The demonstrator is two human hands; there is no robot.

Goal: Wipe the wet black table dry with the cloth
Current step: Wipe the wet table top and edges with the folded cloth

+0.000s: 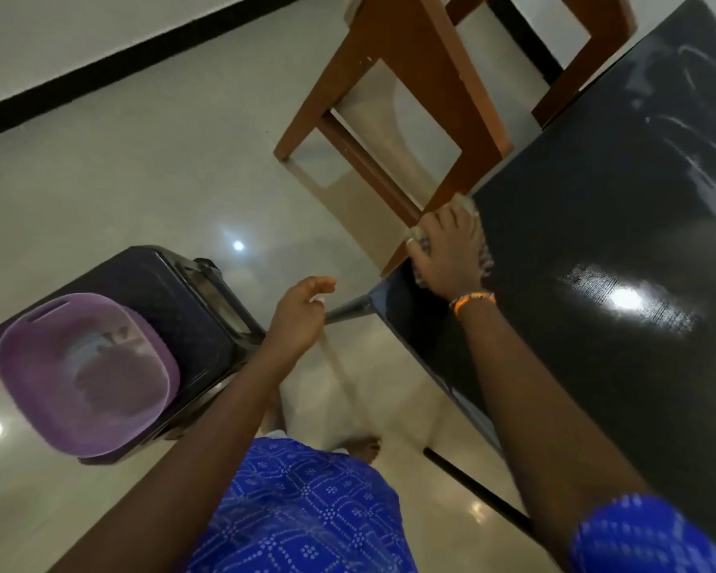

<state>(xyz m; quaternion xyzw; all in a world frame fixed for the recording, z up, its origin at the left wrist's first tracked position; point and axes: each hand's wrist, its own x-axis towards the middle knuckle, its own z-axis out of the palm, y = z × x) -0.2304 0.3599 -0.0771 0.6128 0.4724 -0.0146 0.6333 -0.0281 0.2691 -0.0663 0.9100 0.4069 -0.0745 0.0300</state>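
Your right hand (447,252) lay flat, fingers spread, pressing the cloth (478,231) onto the near corner of the black table (621,225). Your left hand (300,314) hung loosely curled, holding nothing, over the floor beside a purple basin (30,366) on a dark stool (174,283).

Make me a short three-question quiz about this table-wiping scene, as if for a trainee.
1. True or false: the right hand presses the pale crumpled cloth at a corner of the glossy black table.
2. What does the left hand hold? A) the cloth B) nothing visible C) the basin
3. Fill in: the round purple plastic basin sits on a dark ____.

Key: 1 true. 2 B. 3 stool, apparently plastic. White streaks remain on the far tabletop.
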